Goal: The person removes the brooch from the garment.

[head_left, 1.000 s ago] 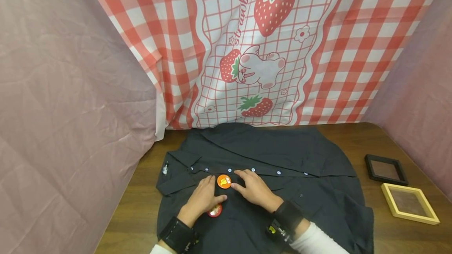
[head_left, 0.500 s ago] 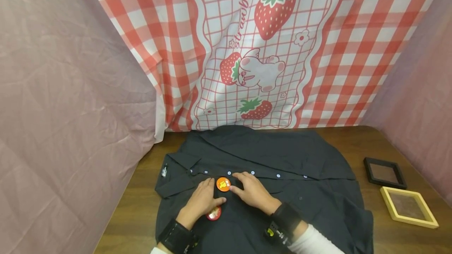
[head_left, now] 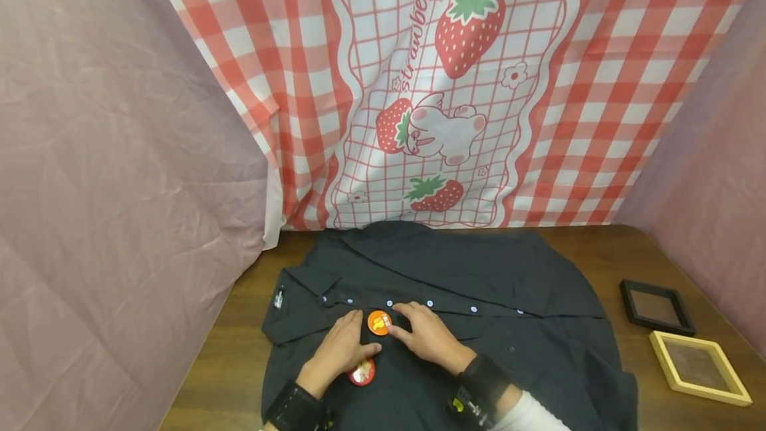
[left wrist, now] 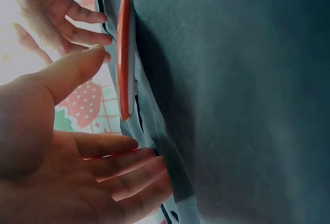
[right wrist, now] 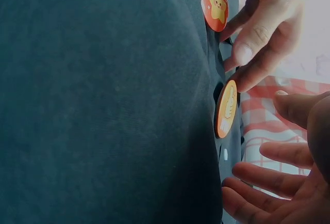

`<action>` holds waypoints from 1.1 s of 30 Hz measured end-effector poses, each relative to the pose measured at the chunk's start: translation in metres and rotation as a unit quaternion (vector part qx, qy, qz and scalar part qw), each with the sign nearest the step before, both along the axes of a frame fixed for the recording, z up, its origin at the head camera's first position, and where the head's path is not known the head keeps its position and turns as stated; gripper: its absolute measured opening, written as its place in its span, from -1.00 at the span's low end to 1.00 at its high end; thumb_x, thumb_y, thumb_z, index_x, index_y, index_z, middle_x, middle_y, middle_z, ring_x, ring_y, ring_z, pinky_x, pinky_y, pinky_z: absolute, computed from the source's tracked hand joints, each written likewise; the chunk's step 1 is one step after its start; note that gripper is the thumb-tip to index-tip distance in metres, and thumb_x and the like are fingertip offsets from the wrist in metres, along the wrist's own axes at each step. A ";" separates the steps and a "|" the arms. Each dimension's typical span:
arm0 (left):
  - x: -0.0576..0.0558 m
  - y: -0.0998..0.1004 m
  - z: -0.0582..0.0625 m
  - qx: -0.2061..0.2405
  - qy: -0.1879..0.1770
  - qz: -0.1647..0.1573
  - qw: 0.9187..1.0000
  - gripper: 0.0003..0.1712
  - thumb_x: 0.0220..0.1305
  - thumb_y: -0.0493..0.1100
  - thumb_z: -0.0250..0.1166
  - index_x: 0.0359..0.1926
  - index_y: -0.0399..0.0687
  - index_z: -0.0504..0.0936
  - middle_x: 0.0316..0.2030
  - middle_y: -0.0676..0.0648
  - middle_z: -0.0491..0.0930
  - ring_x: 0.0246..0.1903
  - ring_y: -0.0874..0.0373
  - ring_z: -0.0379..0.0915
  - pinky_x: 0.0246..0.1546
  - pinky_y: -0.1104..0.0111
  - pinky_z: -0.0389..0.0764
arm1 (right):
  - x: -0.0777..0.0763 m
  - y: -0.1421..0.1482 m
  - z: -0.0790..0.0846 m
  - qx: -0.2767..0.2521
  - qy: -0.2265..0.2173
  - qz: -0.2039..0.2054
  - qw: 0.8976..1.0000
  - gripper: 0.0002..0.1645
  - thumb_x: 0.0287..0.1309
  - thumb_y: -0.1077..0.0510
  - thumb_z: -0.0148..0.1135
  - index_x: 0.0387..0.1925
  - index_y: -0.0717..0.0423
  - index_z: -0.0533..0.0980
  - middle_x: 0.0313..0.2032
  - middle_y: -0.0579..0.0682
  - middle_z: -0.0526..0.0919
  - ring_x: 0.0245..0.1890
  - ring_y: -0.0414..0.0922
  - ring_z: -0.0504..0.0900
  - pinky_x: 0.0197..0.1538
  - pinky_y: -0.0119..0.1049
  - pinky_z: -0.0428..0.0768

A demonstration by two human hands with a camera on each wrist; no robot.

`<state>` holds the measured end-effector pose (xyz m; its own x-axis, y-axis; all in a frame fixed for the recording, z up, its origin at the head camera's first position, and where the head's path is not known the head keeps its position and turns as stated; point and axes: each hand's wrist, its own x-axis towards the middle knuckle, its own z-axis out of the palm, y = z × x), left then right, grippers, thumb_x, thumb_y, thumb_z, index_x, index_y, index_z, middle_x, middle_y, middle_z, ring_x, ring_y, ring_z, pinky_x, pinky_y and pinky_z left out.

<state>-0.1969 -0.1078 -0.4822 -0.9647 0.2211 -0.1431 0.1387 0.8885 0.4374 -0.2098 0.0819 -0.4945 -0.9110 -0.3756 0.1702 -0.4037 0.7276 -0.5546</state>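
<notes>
A dark button-up shirt (head_left: 479, 364) lies spread on the wooden table, a row of pale buttons across it. On it are two round badges: an orange badge (head_left: 380, 323) with a yellow figure, and a red badge (head_left: 362, 372) closer to me. My left hand (head_left: 340, 346) rests on the shirt left of the orange badge, fingers straight, its thumb stretched over the red badge's upper edge. To the right, my right hand (head_left: 432, 338) has its fingers spread on the cloth and its thumb tip at the orange badge's edge. In the right wrist view the red badge (right wrist: 214, 2) shows a yellow star.
At the right of the table (head_left: 209, 358) lie a black frame (head_left: 628, 304) and a pale yellow frame (head_left: 664, 358). A red-checked strawberry cloth (head_left: 538, 118) hangs behind the shirt. Pink drapes (head_left: 131, 185) close in both sides.
The head view has tilted up a little, so everything sits slightly lower in it. Both hands and both badges keep about the same places on the shirt.
</notes>
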 end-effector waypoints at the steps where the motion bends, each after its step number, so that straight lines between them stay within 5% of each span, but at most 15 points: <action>1: 0.000 0.000 -0.001 0.000 0.000 0.001 1.000 -0.09 0.14 0.08 0.42 0.30 -0.47 0.32 0.29 -0.41 0.34 0.30 -0.30 0.28 0.32 -0.06 0.33 | 0.001 0.000 -0.001 -0.001 -0.003 0.002 1.000 -0.47 0.21 -0.04 0.30 0.11 0.20 0.54 -0.01 0.12 0.63 0.04 0.07 0.60 0.11 0.05 0.56; 33: -0.001 -0.002 -0.004 -0.023 0.027 -0.015 0.999 -0.11 0.07 0.02 0.47 0.26 -0.48 0.37 0.26 -0.36 0.40 0.27 -0.23 0.31 0.30 -0.02 0.37 | -0.008 -0.012 0.000 -0.001 0.012 0.036 0.999 -0.57 0.22 0.02 0.29 0.01 0.22 0.58 -0.11 0.09 0.65 -0.06 0.00 0.62 0.05 -0.03 0.59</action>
<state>-0.1982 -0.1103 -0.4864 -0.9643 0.2448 -0.1010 0.1884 0.9023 0.3878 -0.2182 0.0695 -0.4946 -0.8775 -0.4392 0.1925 -0.4679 0.6958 -0.5449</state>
